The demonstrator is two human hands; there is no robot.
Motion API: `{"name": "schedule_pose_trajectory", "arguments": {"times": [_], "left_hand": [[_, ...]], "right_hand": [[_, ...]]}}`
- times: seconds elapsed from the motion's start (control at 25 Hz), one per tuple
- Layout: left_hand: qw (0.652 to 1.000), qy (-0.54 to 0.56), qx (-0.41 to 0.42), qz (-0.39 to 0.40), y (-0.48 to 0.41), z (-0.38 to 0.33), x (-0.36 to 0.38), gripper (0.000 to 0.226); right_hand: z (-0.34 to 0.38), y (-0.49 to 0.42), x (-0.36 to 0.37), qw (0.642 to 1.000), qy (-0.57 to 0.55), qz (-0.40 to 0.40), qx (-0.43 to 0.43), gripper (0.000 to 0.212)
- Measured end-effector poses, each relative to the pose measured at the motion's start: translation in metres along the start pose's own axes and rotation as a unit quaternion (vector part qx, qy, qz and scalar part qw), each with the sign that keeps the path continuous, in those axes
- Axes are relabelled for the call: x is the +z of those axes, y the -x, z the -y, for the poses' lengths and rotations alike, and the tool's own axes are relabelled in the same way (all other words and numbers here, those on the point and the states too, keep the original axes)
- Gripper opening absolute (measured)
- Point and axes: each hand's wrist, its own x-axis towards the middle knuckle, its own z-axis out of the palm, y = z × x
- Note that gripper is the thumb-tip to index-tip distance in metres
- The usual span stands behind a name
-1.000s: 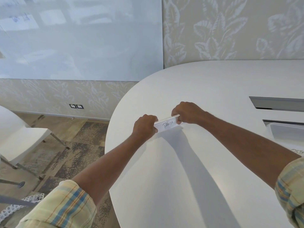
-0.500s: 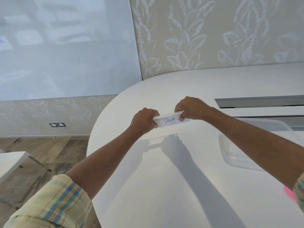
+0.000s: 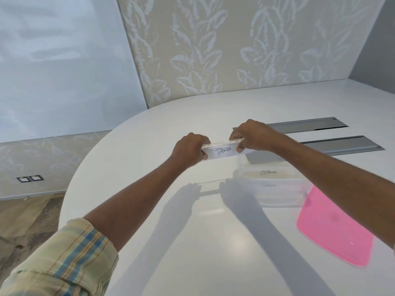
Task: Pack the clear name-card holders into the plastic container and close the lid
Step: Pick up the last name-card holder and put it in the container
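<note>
A clear name-card holder (image 3: 222, 151) with a white card reading "PANDA" hangs above the white table (image 3: 192, 242). My left hand (image 3: 190, 147) grips its left end and my right hand (image 3: 249, 135) grips its right end. Just right of and below the holder stands the clear plastic container (image 3: 271, 184), open, with holders inside; the top card reads "OSTRICH". My right forearm crosses over the container's far right side. The pink lid (image 3: 335, 229) lies flat on the table to the container's right front.
Two grey cable slots (image 3: 346, 145) are set into the table behind the container. The table's rounded edge curves at the left, with floor below. A glossy whiteboard (image 3: 59, 60) and leaf-patterned wall stand behind.
Both hands have carried the PANDA holder to the right, off the table and toward the container. The view swung right, so the container and pink lid are in sight.
</note>
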Motion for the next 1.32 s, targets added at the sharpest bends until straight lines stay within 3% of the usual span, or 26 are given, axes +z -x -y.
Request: {"name": "schedule_pose_trajectory", "arguments": {"times": [0.36, 0.6, 0.8, 1.08, 1.32], "left_hand": [[0.999, 0.009, 0.032, 0.027, -0.044, -0.094, 0.039, 0.042], [0.998, -0.004, 0.046, 0.042, -0.069, -0.128, 0.072, 0.046], [0.996, -0.037, 0.058, 0.048, -0.084, -0.143, 0.096, 0.052], [0.988, -0.081, 0.053, 0.124, -0.099, -0.142, 0.119, 0.06], [0.978, -0.126, 0.067, 0.154, -0.103, -0.135, 0.131, 0.062]], "right_hand": [[-0.099, 0.046, -0.009, 0.999, -0.008, 0.003, 0.048, 0.052], [-0.148, 0.061, 0.006, 0.998, -0.022, 0.006, 0.065, 0.037], [-0.177, 0.062, 0.025, 0.999, -0.006, 0.003, 0.048, 0.04], [-0.185, 0.05, 0.056, 0.997, 0.061, 0.041, 0.022, 0.03], [-0.188, 0.039, 0.08, 0.996, 0.072, 0.049, 0.004, 0.033]]}}
